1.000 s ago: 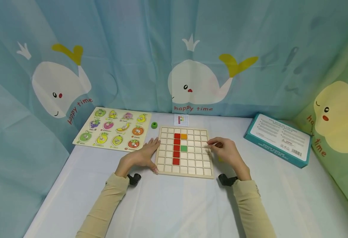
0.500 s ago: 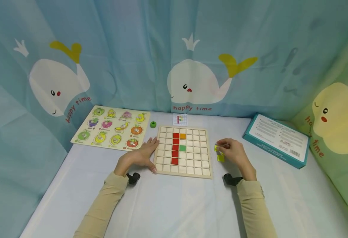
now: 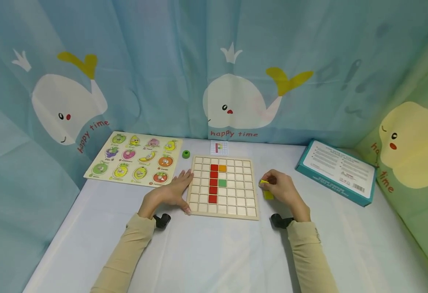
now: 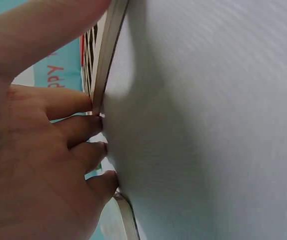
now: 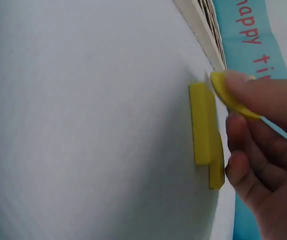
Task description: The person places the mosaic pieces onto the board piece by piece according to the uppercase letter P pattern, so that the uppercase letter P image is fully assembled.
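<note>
My left hand (image 3: 168, 193) spreads its fingers along the left edge of a wooden grid board (image 3: 223, 216), thumb at the near corner. In the left wrist view the fingertips of this hand (image 4: 43, 150) meet the table beside the board's side. A column of red tiles (image 3: 213, 183), an orange tile (image 3: 222, 168) and a green tile (image 3: 222, 183) lie in the grid. Right of the board, my right hand (image 3: 285, 189) pinches a yellow tile (image 5: 222, 91) between thumb and fingers, tilted above the table. Below it lie two yellow tiles (image 5: 201, 125), one behind the other.
A small pattern card (image 3: 219, 147) lies behind the board, with a green bead (image 3: 186, 154) to its left. A fruit puzzle board (image 3: 105, 181) is at the back left. A teal box (image 3: 336, 173) stands at the back right. Printed curtains surround the table.
My right hand has moved from the board's right edge to the yellow tiles and has picked up one of them. My left hand stays at the board's left edge.
</note>
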### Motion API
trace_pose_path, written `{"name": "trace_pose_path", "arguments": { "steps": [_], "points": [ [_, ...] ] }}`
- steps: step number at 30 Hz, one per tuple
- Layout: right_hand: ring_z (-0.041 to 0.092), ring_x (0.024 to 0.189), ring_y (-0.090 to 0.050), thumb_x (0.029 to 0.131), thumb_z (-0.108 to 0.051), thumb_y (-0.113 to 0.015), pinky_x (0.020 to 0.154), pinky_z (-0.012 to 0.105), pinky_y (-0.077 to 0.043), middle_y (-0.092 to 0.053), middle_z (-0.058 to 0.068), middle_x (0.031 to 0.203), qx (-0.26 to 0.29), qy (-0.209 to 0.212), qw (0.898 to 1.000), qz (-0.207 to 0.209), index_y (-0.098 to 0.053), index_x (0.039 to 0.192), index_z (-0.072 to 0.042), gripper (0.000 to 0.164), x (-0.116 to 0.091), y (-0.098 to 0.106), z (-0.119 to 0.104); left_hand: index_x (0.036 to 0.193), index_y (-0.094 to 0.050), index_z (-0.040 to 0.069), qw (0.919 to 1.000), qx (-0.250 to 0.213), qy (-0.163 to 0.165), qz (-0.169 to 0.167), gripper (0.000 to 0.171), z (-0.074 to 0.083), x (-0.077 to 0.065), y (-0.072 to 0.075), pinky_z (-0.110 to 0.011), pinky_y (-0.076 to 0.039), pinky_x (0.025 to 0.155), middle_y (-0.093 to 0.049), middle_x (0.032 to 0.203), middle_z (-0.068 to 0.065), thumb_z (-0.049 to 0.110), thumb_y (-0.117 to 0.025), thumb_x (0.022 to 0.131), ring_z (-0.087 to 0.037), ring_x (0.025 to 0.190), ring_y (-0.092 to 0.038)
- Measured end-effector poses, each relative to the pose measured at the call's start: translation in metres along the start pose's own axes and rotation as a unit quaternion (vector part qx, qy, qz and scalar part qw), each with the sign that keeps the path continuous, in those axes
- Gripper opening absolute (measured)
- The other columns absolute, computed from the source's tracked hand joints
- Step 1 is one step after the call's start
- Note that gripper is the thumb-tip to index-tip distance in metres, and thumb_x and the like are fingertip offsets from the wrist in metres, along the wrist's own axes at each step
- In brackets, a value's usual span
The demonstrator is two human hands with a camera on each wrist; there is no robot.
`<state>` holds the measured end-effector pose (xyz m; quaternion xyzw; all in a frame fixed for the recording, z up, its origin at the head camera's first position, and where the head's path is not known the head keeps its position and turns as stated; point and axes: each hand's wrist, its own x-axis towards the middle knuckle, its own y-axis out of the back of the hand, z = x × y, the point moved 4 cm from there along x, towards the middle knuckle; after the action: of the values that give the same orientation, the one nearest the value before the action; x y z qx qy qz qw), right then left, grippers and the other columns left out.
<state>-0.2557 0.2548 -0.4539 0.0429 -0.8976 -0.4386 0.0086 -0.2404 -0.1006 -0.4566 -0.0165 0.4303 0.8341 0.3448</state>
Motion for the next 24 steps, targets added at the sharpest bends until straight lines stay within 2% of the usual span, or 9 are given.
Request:
{"name": "trace_pose_path", "arguments": {
  "steps": [5, 9, 17, 24],
  "points": [
    [0.027, 0.088, -0.068, 0.097, -0.005, -0.068, 0.072, 0.028, -0.055, -0.072, 0.02, 0.105, 0.057, 0.022, 0.998, 0.004, -0.069, 0.108, 0.001, 0.013, -0.001, 0.0, -0.01, 0.162, -0.008, -0.008, 1.0, 0.002, -0.003, -0.001, 0.126, -0.001, 0.0, -0.001, -0.052, -0.002, 0.129, 0.005, 0.172, -0.022, 0.021, -0.093, 0.074, -0.039, 0.159, 0.007],
    [0.027, 0.095, -0.07, 0.099, -0.006, -0.066, 0.076, 0.023, -0.056, -0.072, 0.02, 0.113, 0.093, 0.024, 0.995, 0.009, -0.071, 0.113, 0.0, 0.016, -0.002, -0.002, -0.019, 0.162, -0.008, -0.008, 1.0, 0.001, -0.005, 0.0, 0.126, 0.0, -0.001, 0.0, -0.053, -0.002, 0.129, 0.004, 0.172, -0.022, 0.021, -0.093, 0.074, -0.039, 0.159, 0.007],
    [0.032, 0.094, -0.073, 0.1, -0.006, -0.065, 0.081, 0.039, -0.061, -0.073, 0.022, 0.114, 0.152, 0.041, 0.988, 0.0, -0.072, 0.118, 0.001, 0.02, -0.001, -0.012, -0.039, 0.161, -0.007, -0.009, 0.9999, 0.002, -0.01, -0.003, 0.127, 0.001, 0.001, 0.001, -0.054, -0.001, 0.129, 0.005, 0.171, -0.023, 0.022, -0.094, 0.073, -0.04, 0.159, 0.008],
    [0.029, 0.088, -0.073, 0.102, -0.007, -0.063, 0.077, 0.038, -0.06, -0.074, 0.02, 0.11, 0.164, 0.047, 0.985, -0.023, -0.074, 0.119, -0.001, 0.021, 0.001, -0.024, -0.054, 0.162, -0.008, -0.008, 1.0, 0.006, -0.006, 0.001, 0.127, -0.002, 0.003, -0.001, -0.055, -0.002, 0.129, 0.005, 0.172, -0.023, 0.022, -0.094, 0.073, -0.04, 0.159, 0.008]
  ]
}}
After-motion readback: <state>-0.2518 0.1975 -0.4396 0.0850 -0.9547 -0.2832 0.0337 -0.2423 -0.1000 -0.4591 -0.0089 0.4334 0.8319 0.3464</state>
